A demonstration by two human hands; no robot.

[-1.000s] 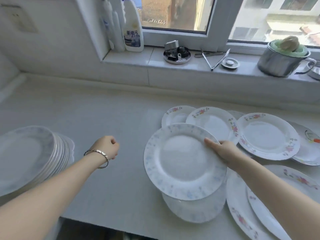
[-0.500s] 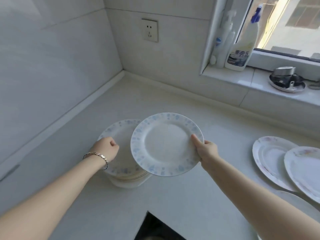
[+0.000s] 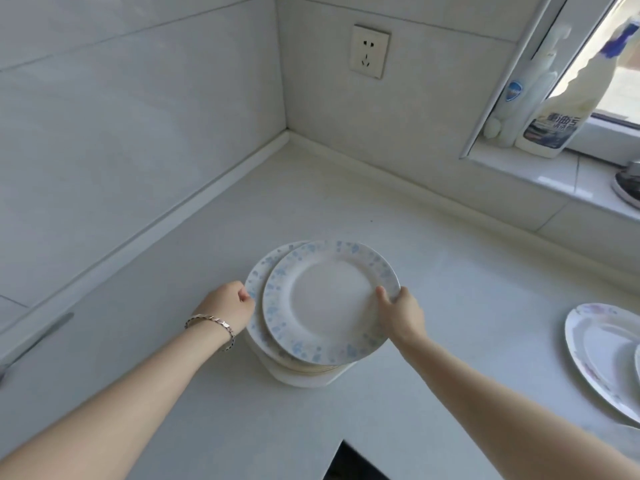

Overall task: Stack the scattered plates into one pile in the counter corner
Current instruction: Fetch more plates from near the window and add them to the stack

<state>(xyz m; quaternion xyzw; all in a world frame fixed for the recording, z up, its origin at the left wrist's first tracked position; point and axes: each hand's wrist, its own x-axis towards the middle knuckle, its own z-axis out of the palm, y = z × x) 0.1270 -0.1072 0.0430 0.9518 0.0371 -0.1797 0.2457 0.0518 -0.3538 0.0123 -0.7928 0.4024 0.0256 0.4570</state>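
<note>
My right hand (image 3: 401, 315) grips the right rim of a white plate with blue speckles (image 3: 329, 301), thumb on top. The plate sits slightly right of centre over a pile of plates (image 3: 301, 372) on the white counter (image 3: 346, 209). My left hand (image 3: 228, 306), fingers curled and a bracelet on the wrist, touches the pile's left rim. Whether the held plate rests on the pile or hovers just above it is unclear. A flower-edged plate (image 3: 602, 351) lies at the right edge.
Tiled walls meet at the counter corner (image 3: 287, 133) behind the pile. A wall socket (image 3: 369, 51) sits above. Two detergent bottles (image 3: 550, 112) stand on the window sill (image 3: 554, 174). A dark gap (image 3: 353, 462) opens below the counter's front edge.
My right hand has carried the blue-speckled plate left from the scattered plates and lowered it over the pile. My left hand has moved up against the pile's left rim.
</note>
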